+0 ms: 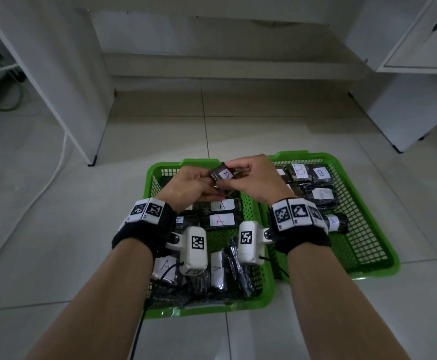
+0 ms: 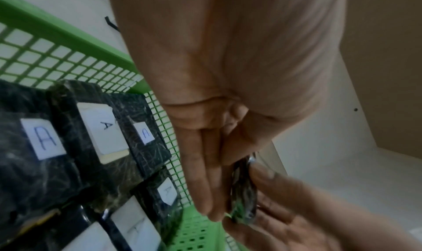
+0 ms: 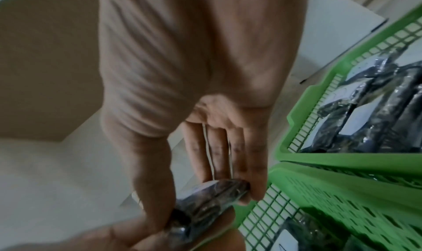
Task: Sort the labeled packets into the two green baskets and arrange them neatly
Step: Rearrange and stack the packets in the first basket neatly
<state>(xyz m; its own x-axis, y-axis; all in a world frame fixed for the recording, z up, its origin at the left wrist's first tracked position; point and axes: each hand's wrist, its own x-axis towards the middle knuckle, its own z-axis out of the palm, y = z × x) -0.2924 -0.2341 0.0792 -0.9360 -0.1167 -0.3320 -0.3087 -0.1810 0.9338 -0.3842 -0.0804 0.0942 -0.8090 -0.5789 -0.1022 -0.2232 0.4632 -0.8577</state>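
Observation:
Both hands hold one dark labeled packet above the far end of the left green basket. My left hand pinches it between thumb and straight fingers. My right hand pinches its other end between thumb and fingertips. The packet is edge-on in both wrist views, and its white label is too blurred to read. Packets marked A lie in the left basket. Packets marked B lie in the right green basket.
The baskets stand side by side on a tiled floor. White cabinets stand at the left and at the right, with a step between them. A white cable runs along the floor at left. The right basket's near half shows bare mesh.

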